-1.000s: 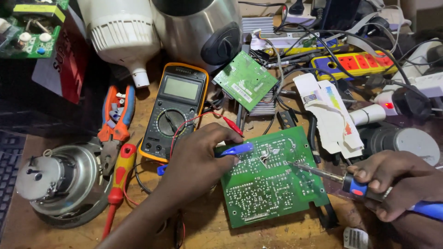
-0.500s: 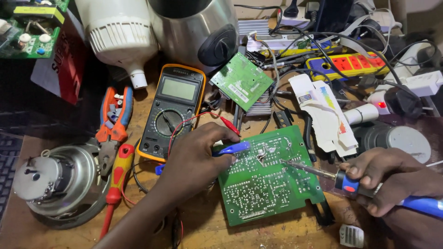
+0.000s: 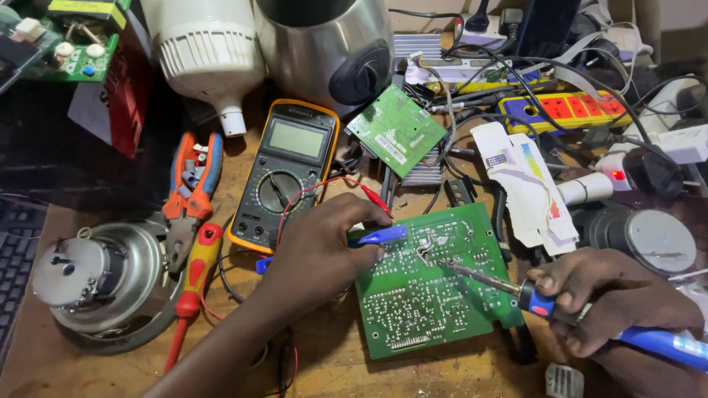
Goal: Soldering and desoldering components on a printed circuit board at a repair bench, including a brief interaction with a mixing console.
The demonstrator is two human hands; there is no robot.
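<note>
Nearest to us lies the green circuit board (image 3: 435,287), solder side up on the wooden bench (image 3: 332,361), and we place everything from it. Our right hand (image 3: 612,298), at the board's right edge, has its fingers curled tight round the blue grip of one soldering iron (image 3: 531,295); the iron's tip rests on the board near the middle of its upper half, and the handle runs out of view at the right border. Our left hand (image 3: 317,254) lies over the board's left edge, fingers pressed together pinching one blue-handled tool (image 3: 380,236) whose tip points at the same spot; the palm hides most of its shaft, so we cannot tell what kind of tool it is.

Left of the board we count one red-and-yellow screwdriver (image 3: 193,284), one pair of orange-and-blue pliers (image 3: 192,188) and one round metal motor (image 3: 103,284). A keyboard (image 3: 15,258) is cut off at the left border. Above the board's left corner sits one yellow-cased multimeter (image 3: 284,173), its red lead (image 3: 372,195) crossing towards our left hand. Beyond the board lies a second, smaller green circuit board (image 3: 397,129), tilted. Farther still, up and right, one yellow-and-blue power strip (image 3: 571,110) sits among tangled cables we cannot count
</note>
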